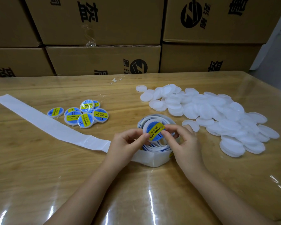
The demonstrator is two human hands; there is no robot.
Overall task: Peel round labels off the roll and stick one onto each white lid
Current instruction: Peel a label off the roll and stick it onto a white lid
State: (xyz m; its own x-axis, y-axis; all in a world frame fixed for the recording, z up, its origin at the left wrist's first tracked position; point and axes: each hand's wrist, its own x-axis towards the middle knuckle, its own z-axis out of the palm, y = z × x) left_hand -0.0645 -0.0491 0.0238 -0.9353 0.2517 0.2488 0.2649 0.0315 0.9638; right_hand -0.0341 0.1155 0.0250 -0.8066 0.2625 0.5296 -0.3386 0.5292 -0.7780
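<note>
At the far left an empty paper strip (44, 120) runs across the table (39, 168) toward the roll. Just right of it lies a small heap of labelled lids (81, 114), so I judge the work is at an early stage. Next comes the left hand (125, 143): its thumb and fingers are curled and pinch the left edge of one lid (146, 127), which is held in the air just above the roll (154, 159). The blue and yellow label (156, 130) sits already on the face of this lid, and the left thumb lies on its near-left edge. The right hand (183, 140) pinches the same lid from the right side, with its thumb pressing on the right part of the label. The step in hand is, I think, to press the label flat. To do it well I would rub both thumbs from the middle outward, so that no air bubble is trapped. I would also check that the white rim shows evenly all around, and hold the lid by its rim so it does not turn. On the right a big pile of bare lids (217, 114) waits near the right hand, many overlapping one another.
</note>
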